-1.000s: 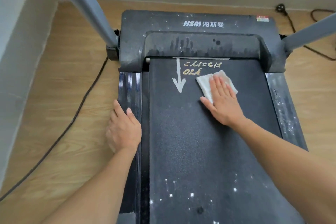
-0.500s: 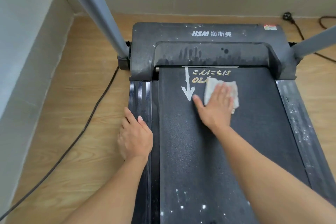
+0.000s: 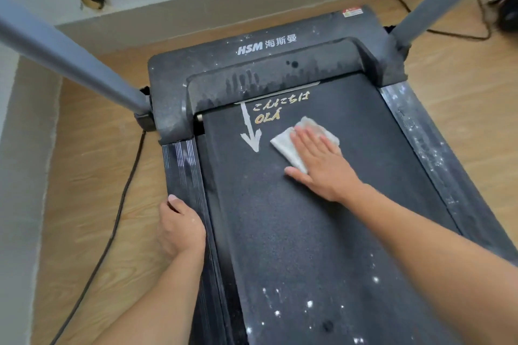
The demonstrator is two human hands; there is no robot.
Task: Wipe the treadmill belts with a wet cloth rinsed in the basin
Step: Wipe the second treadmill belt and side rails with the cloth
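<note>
Wiping is the step in hand, as I read it from my feed. The treadmill (image 3: 196, 64) fills the view, and its black belt (image 3: 294, 232) runs from ahead of the right hand's fingertips back past the wrist and under the forearm. The basin is nowhere in view.

The side rail (image 3: 182, 159) lies well off to the thumb side of that hand. My left hand (image 3: 179, 227) rests at the rail's outer edge with one digit lying on top. The other fingers are hidden past the edge, so I cannot tell whether they grip the rail or merely lean on it.

The right hand (image 3: 322, 171) is spread flat, fingers straight and close together, thumb out to the side, pressing the white cloth (image 3: 286, 148) onto the belt. The folded cloth sits under the fingers and shows on the thumb side and beyond the fingertips, near the painted arrow (image 3: 251, 134). Nothing is pinched; downward pressure alone seems to pin it.

Behind the wrist, toward me, small white specks (image 3: 308, 304) dot the belt, so I judge that stretch not yet done. The next move calls for even pressure and a drag back toward those specks, taking care that the cloth does not bunch or slip out from under the fingers.
</note>
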